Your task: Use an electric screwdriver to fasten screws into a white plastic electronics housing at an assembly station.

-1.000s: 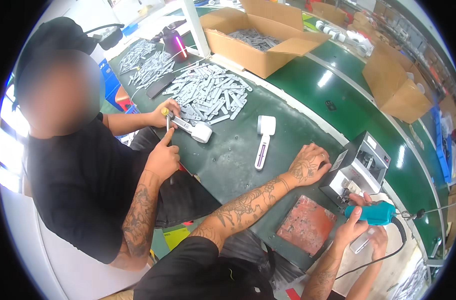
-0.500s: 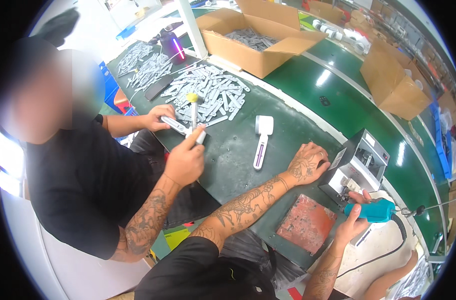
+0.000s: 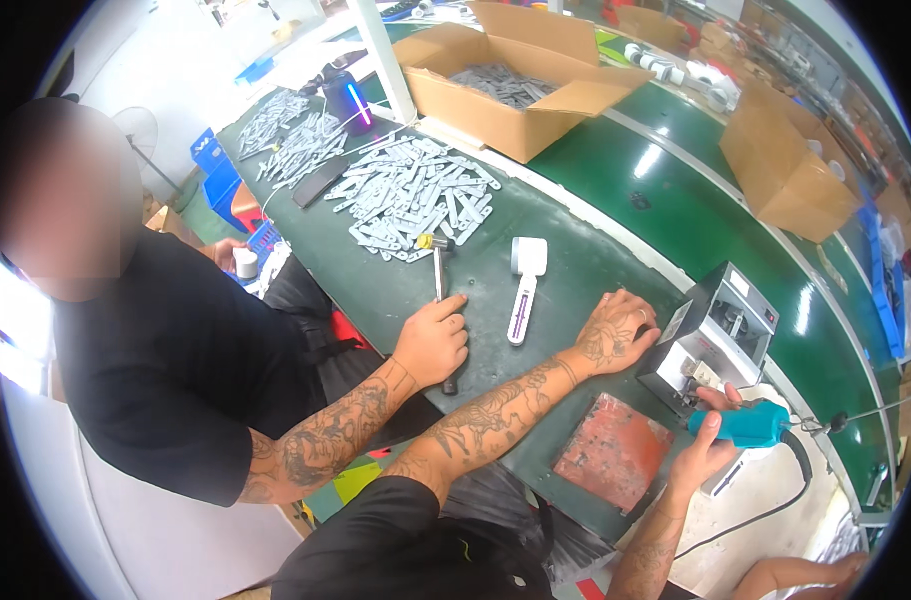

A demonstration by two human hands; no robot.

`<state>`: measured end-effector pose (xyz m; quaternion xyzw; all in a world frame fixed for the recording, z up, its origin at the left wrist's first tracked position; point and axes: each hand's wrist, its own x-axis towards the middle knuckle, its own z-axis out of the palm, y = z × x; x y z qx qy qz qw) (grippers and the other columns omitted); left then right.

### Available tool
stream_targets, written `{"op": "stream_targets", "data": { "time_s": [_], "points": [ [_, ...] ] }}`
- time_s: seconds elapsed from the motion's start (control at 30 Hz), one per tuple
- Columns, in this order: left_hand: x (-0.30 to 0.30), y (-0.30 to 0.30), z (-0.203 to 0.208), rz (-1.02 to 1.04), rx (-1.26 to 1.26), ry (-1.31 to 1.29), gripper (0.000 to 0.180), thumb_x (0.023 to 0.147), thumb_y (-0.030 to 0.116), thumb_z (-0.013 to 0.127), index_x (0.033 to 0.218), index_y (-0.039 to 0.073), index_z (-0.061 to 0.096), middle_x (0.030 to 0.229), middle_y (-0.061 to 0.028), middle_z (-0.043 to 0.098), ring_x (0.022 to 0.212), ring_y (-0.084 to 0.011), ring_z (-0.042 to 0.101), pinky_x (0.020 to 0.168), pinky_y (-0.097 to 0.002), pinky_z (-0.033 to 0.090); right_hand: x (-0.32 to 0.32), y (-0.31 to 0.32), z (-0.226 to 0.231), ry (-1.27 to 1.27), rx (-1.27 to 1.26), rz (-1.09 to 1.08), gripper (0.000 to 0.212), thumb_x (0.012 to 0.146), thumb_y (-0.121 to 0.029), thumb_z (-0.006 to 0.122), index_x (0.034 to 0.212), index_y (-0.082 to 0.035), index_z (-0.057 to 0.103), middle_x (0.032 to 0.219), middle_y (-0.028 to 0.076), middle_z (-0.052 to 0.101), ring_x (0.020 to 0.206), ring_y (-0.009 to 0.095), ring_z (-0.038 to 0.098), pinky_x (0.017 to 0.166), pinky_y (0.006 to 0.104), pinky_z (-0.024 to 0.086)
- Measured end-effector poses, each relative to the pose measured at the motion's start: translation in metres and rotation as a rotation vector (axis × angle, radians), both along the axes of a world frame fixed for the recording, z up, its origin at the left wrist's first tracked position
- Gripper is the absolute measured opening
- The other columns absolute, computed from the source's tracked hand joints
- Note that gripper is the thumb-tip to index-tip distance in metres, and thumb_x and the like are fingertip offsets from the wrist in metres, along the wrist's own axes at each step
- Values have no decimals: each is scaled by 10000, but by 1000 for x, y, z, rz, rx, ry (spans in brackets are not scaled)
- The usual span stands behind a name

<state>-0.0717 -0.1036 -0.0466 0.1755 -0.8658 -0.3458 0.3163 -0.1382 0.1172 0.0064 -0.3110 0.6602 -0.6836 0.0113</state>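
Note:
My left hand (image 3: 617, 330) rests on the green bench, its fingers loosely spread beside a small silver and black screw feeder (image 3: 717, 325). It holds nothing. In my right hand (image 3: 707, 448) is a teal electric screwdriver (image 3: 755, 424), its tip end pointing toward the screw feeder's front and its black cord trailing down. Between my arms lies a reddish, speckled square block (image 3: 613, 450). A white device with a round head and a purple-striped handle (image 3: 523, 300) lies on the bench left of my left hand.
A co-worker on the left grips a yellow-headed hammer (image 3: 438, 272); their other hand holds a white piece (image 3: 245, 262) near blue crates. Grey strip-shaped parts (image 3: 415, 195) are heaped on the bench. An open carton (image 3: 475, 100) stands behind, beside the green conveyor (image 3: 615, 170).
The co-worker's one hand has left the bench and moved toward the crates with the piece; the hammer has been lowered rightward to the bench. My own hands have hardly moved.

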Motion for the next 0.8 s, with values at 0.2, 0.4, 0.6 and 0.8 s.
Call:
{"op": "stream_targets", "data": {
  "time_s": [0.2,0.4,0.6,0.8],
  "points": [
    [1,1,1,14,-45,3,153,952,253,712,957,101,724,1156,-35,700,1163,-286,599,1070,-451,421,0,-1,-1,69,27,-27,641,1059,-491,597,1333,88,571,1127,141,724,1093,233,651,999,379,475],
    [1,1,-1,30,-65,11,153,950,255,710,960,103,724,1151,-38,704,1167,-282,598,1060,-444,423,0,-2,-1,70,22,-23,623,1057,-493,601,1292,83,582,1148,144,719,1099,233,649,999,378,476],
    [0,1,-2,20,-68,32,148,948,252,714,958,106,731,1153,-37,711,1164,-274,597,1052,-436,422,-2,0,-3,74,21,-21,601,1055,-488,612,1279,70,589,1173,140,709,1113,233,645,1011,382,470],
    [-1,0,-4,15,-48,29,136,938,248,718,941,113,726,1152,-35,704,1166,-281,583,1061,-445,414,-1,0,-4,45,-5,-13,620,1035,-470,650,1331,68,566,1139,143,712,1112,235,636,1030,399,460]
  ]
}}
